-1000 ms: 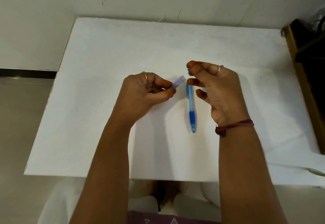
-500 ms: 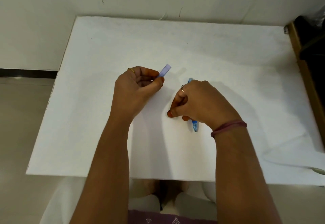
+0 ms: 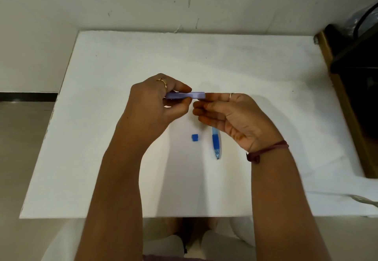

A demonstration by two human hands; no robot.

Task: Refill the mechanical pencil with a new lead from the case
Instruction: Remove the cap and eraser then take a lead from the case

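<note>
My left hand point(image 3: 152, 105) grips a slim pale-purple lead case point(image 3: 189, 95), held level above the white table point(image 3: 102, 117). My right hand point(image 3: 235, 115) is raised beside it, fingertips touching the case's right end; whether it pinches a lead is too small to tell. The blue mechanical pencil point(image 3: 216, 144) lies on the table below my right hand, tip toward me, its upper half hidden by the palm. A small blue cap point(image 3: 195, 137) sits on the table left of the pencil.
A dark wooden-edged piece of furniture point(image 3: 351, 97) stands against the table's right side. A pale spoon-like object point(image 3: 366, 200) lies at the front right edge. The wall runs along the table's far side.
My right hand lifted off the pencil and moved up to the lead case's end, leaving the small blue cap on the table. My left hand turned the case level.
</note>
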